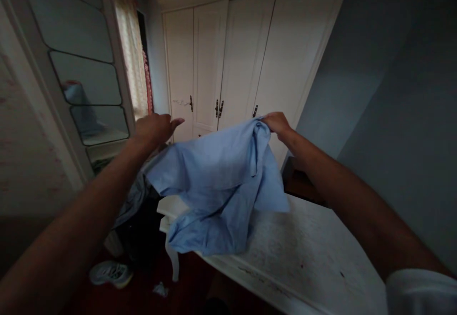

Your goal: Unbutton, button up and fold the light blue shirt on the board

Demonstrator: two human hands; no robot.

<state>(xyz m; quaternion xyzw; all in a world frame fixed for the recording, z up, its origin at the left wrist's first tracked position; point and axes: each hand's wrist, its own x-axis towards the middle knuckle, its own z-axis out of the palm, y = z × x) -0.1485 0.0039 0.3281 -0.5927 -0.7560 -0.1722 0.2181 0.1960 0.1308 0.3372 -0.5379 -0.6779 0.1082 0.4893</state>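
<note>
White surface (303, 229) below, light-blue cloth (214, 162) held up

Holds the cloth loosely folded in the air above the near left part of the surface, with lower folds hanging at the front edge; cannot tell about contact there. Pinches the upper right corner, bunched, in the grip of the right hand (276, 122). Extends the left hand (155, 131) to the upper left end, thumb pointing inward; cannot tell whether that grip is closed on fabric. Shows a white sleeve (421, 286) on the right arm.

To the left, shows grey fabric (134, 200) beside the surface, then a pale shoe (110, 274) and a small crumpled scrap (160, 289) near a curved leg (172, 260). Farther back, shows a tall pale wardrobe (246, 57) with dark handles (218, 108), a yellowish curtain (128, 43) and mirror panels (96, 81) with a bluish reflection.
</note>
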